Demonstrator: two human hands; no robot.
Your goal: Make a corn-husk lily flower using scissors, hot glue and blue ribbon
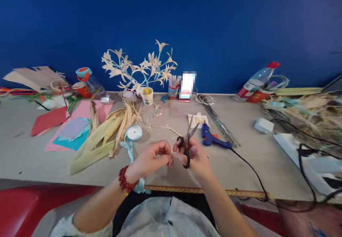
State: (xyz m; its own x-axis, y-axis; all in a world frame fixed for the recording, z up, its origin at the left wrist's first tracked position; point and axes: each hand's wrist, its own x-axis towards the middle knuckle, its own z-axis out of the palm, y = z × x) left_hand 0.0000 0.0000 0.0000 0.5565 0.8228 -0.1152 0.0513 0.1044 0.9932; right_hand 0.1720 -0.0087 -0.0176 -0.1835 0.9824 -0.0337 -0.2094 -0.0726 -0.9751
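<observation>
Black-handled scissors (pixel 188 137) stand with blades parted and pointing away from me in my right hand (pixel 196 158), whose fingers go through the handle loops. My left hand (pixel 155 157) meets it fingertip to fingertip, thumb and forefinger pinched together. Something small and pale shows between the two hands, too small to name. Just left of my left hand are a roll of light blue ribbon (pixel 134 132) and several dried corn husks (pixel 100 137). A blue hot glue gun (pixel 213 137) lies right of the scissors.
Husk flowers (pixel 145 68) stand in a cup (pixel 146 96) at the back. Metal wires (pixel 221 125) lie beyond the glue gun, its black cord (pixel 251 167) running right. Coloured paper (pixel 72 133) is at left. A bottle (pixel 255 80) leans on the right near a husk pile (pixel 307 116).
</observation>
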